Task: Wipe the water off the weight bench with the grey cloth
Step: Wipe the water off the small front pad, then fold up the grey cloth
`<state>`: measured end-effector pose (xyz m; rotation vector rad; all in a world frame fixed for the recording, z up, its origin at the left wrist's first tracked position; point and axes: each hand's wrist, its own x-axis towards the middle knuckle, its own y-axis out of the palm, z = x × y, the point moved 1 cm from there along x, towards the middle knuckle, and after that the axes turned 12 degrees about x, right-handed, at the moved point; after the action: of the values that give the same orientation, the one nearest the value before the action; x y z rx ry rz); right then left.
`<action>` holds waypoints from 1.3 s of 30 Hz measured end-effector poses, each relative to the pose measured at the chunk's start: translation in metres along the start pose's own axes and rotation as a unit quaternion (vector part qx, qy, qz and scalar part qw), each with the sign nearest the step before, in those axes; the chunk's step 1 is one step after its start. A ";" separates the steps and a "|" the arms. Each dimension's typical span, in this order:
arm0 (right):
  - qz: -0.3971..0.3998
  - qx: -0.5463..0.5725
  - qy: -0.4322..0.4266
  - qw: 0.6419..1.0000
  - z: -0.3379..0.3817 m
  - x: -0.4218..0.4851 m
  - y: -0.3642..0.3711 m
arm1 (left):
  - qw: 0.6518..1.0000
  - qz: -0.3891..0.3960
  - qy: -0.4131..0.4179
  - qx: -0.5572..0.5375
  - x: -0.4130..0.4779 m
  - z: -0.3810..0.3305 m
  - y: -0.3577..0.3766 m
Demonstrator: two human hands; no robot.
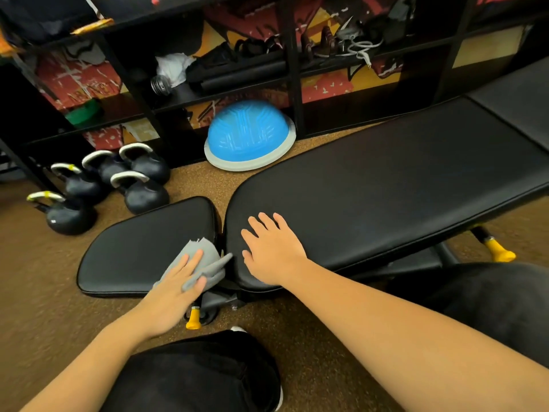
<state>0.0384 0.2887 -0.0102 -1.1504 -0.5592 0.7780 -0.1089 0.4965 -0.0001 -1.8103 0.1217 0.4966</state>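
Pressing down with straight fingers, the left grip point(178, 281) lay flat on the grey cloth point(208, 254), clenched round nothing; a fold of the cloth stood up between thumb and forefinger. The cloth sat at the right end of the short seat pad point(139, 251) of the weight bench point(326, 209), at the gap between the pads, with one corner reaching toward the long back pad point(416, 173). The right grip point(273, 251), released and with fingers spread, rested palm-down on the near end of that back pad, just beside the cloth.

Handling, as judged: the cloth was light, soft and limp, and likely to bunch under a sliding palm, so it was best kept spread beneath flat fingers or gathered at its middle. The bench looked heavy and rigid, its smooth upholstery probably slippery where wet.

Appearance: the cloth was pale grey, thin and crumpled, with a jagged far edge. The pads were black and glossy with piped rims, on a frame with yellow foot caps point(193, 320). No water drops could be made out, and the left grip was blurred
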 end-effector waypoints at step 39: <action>-0.192 0.130 0.054 0.971 -0.072 -0.135 -0.060 | 0.989 -0.133 -0.050 -0.025 0.091 -0.118 0.000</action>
<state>0.0235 0.1288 0.0230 -0.8044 -0.5492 0.4363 0.0054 0.4010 -0.0111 -1.8123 -0.2016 0.4014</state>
